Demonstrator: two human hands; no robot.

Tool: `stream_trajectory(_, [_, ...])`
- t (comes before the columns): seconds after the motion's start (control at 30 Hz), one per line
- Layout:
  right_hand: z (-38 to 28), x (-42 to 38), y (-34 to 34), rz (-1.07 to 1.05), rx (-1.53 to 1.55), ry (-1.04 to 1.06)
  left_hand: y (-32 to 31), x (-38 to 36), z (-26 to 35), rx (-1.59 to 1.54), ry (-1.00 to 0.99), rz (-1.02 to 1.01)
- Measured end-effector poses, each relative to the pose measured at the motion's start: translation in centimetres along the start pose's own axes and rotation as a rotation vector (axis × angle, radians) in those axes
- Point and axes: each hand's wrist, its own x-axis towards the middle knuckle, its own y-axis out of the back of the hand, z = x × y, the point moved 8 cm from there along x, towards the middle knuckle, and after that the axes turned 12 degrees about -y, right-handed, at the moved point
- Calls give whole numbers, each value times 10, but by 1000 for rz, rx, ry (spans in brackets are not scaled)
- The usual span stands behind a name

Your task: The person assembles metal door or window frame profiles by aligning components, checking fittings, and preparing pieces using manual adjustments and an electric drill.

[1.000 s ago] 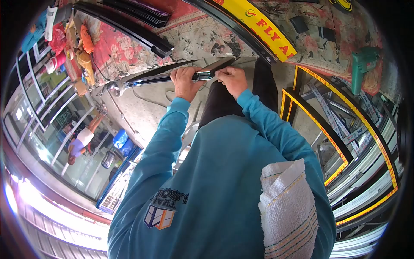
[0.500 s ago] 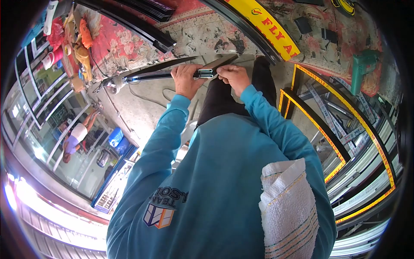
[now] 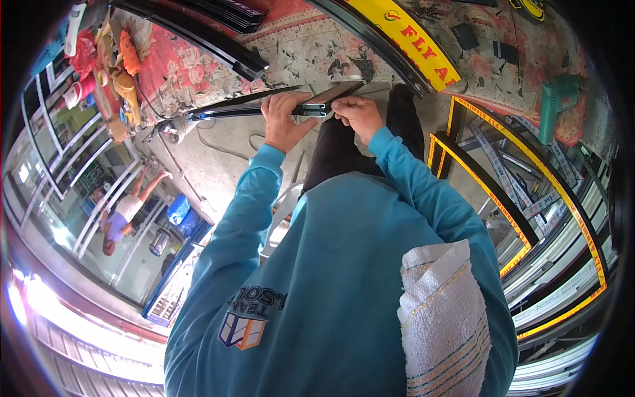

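Observation:
A long black aluminium profile [image 3: 235, 113] lies across in front of me, its cut end showing a pale hollow channel. My left hand [image 3: 284, 122] is closed around it near that end, fingers over the far side and thumb on the near side. My right hand [image 3: 359, 118] is pinched just beside the cut end. Whatever sits between its fingertips is hidden or too small to name. Behind both hands a flat brownish bar [image 3: 338, 92] slants away. My dark trousers [image 3: 334, 149] are below the profile's end.
Black profiles [image 3: 198, 40] and a yellow-wrapped one [image 3: 403, 40] lie on a floral-covered bench [image 3: 297, 63]. A green power drill [image 3: 554, 109] is at the right, above yellow-taped frames [image 3: 486, 188]. Orange tools [image 3: 129, 53] are at the left. A person [image 3: 122, 215] is in the left background.
My left hand has shifted slightly and its thumb has spread away from the fingers. The profile's end has turned slightly. The right hand stays beside it. The background person has moved slightly.

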Motion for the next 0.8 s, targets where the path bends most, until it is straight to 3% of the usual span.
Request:
stream_trajectory(0.43, [-1, 4, 0, -59, 23, -25, 11, -1, -9, -151, -12, 75])
stream_trajectory(0.5, [-5, 2, 2, -28, -2, -22, 16, -2, -5, -136, -117, 126])
stream_trajectory(0.8, [-8, 10, 6, 30, -52, -70, 26, -5, 3, -37, -25, 155])
